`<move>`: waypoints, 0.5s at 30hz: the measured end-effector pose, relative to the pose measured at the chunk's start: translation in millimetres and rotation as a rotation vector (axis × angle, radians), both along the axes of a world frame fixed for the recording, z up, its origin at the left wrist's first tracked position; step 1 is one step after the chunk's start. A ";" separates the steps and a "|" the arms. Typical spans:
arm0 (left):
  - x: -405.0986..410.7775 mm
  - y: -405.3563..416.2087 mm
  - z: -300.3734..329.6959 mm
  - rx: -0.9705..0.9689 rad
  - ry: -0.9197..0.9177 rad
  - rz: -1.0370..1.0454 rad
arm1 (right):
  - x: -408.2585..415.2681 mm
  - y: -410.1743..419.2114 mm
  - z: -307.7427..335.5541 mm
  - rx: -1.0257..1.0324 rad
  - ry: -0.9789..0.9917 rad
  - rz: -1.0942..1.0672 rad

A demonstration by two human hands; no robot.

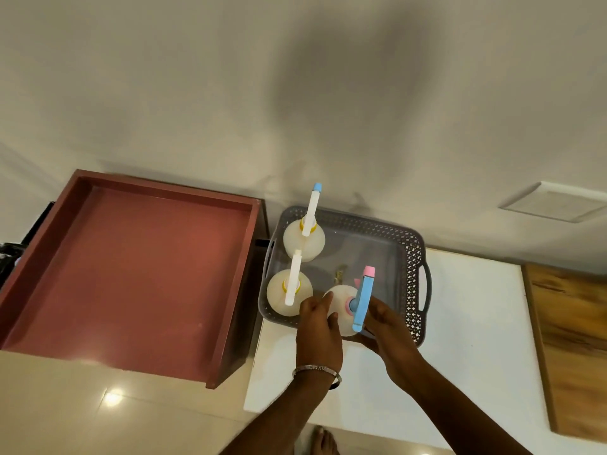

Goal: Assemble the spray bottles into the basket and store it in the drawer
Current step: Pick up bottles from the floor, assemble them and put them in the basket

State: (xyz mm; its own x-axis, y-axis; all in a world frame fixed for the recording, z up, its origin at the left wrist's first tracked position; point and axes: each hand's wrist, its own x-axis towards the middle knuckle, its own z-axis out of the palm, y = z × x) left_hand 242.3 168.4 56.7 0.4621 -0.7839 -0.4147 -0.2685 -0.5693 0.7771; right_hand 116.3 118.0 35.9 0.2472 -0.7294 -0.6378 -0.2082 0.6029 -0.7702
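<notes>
- Both hands cup the third spray bottle [341, 310]: the left hand [317, 326] presses its fingers against the near-left side of the pale body, and the right hand [384, 323] wraps the right side below the blue trigger head [363, 300].
- That bottle sits at the near edge of the grey basket [414, 257]; whether it rests on the basket floor I cannot tell.
- Two other bottles stand upright inside along the left wall, the far bottle [303, 239] and the near bottle [289, 292].
- By my judgement, loading is nearly finished, with no loose bottles visible on the white counter [476, 339].
- Storing is all still to do: the red drawer [138, 267] stands pulled open just left of the basket, with nothing in it.
</notes>
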 end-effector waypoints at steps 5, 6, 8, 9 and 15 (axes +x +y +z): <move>-4.8 -1.0 -9.3 0.064 0.039 -0.070 | 2.6 -1.0 -11.8 -0.016 0.045 0.003; -5.5 -1.9 -10.7 0.080 0.014 -0.099 | 3.7 -3.4 -13.7 -0.015 0.059 0.015; -6.2 -3.2 -12.3 0.107 -0.043 -0.144 | 4.9 -7.1 -16.5 0.001 0.086 0.026; -6.4 -3.4 -12.6 0.113 -0.061 -0.157 | 5.4 -8.1 -17.3 0.009 0.096 0.031; -9.1 -1.9 -11.9 0.145 -0.099 -0.196 | 6.4 -10.0 -18.6 0.029 0.128 0.056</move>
